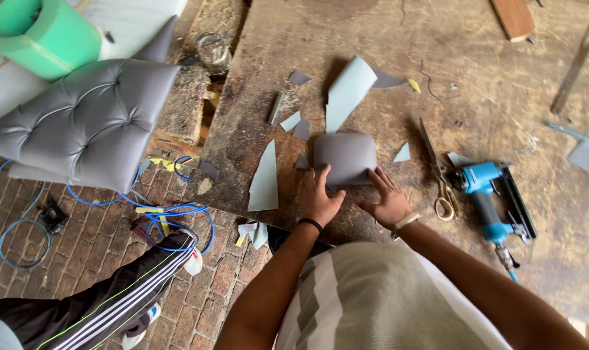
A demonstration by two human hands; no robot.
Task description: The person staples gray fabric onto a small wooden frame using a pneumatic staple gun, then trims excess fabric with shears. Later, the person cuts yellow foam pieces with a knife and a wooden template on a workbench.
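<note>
- Worn, stained wooden surface point(398, 58) over a brick floor point(80, 253); offcuts of grey fabric point(265, 178) lie scattered across it.
- Item in hand: a small grey padded block point(345, 157), wrapped in fabric, lying flat near the front edge of the surface, directly ahead of me.
- My left hand point(319, 194) has its grip spread, fingers pressing on the block's lower left edge; nothing is enclosed in it.
- My right hand point(388, 198) likewise lies flat and unclenched, fingertips touching the lower right corner.
- Handling judgement: the block looks light and cushioned, its covering smooth and pliable, so it should yield under pressure and may slide on the surface. Best taken at the two side edges, where the filling seems firmest, with the loose fabric pinched underneath.
- A long fabric flap point(347, 91) rises from behind the block and curls over; limp, likely to shift when pulled.
- Scissors point(439, 175) lie just right of my right hand; a blue staple gun point(492, 201) sits beyond them.
- A tufted grey cushion point(90, 120) rests well apart to the left.
</note>
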